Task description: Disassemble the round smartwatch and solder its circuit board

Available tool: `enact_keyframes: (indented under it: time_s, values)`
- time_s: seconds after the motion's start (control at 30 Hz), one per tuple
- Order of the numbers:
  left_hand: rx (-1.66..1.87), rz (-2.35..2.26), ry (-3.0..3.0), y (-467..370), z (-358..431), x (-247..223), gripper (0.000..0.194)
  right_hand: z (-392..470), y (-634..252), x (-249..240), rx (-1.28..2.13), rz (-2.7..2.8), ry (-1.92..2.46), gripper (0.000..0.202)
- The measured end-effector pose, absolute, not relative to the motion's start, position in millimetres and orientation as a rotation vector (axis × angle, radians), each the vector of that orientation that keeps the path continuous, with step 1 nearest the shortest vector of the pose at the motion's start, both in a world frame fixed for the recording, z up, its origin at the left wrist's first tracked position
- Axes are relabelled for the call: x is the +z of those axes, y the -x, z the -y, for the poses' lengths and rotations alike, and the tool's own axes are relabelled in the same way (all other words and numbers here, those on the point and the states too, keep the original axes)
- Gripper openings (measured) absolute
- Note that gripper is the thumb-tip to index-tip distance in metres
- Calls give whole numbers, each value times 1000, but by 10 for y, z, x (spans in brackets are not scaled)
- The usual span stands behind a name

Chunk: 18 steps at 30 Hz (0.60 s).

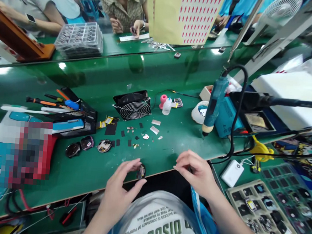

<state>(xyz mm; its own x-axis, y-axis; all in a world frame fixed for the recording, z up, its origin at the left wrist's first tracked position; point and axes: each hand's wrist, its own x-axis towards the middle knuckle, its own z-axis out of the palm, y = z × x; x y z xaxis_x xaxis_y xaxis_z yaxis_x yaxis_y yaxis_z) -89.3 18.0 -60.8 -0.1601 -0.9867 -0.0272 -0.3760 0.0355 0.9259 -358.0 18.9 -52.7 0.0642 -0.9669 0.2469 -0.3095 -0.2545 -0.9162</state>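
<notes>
My left hand (124, 180) grips a small round watch case (141, 171) between thumb and fingers at the table's front edge. The case is tilted, and its inner parts show. To the right, my right hand (195, 171) has thumb and fingertips pinched together just above the edge; whatever they hold, if anything, is hidden. Beyond the hands lie small black pads (118, 143), metal strips (154, 130) and tiny loose parts. Left of these sit an open round watch case (104, 146), a dark round watch (73, 149) and a squarish watch case (87, 143).
A teal electric screwdriver (215, 103) hangs on the right with a black cable. Behind the parts stand a fan (132, 106) and a small bottle (166, 107). A tool holder (89, 117) is left; parts trays (266, 214) lie lower right. People sit across the bench.
</notes>
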Motion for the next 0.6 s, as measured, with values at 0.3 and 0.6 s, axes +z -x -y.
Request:
enact_keyframes:
  time_s: [0.3, 0.6]
  values:
    - [-210, 2295, -1329, 612, 59, -807, 56, 101, 4634, 48, -2109, -1639, 1052, 43]
    - [-136, 2310, -1175, 518, 135, -875, 48, 700, 5378, 576, -2103, -1903, 935, 20]
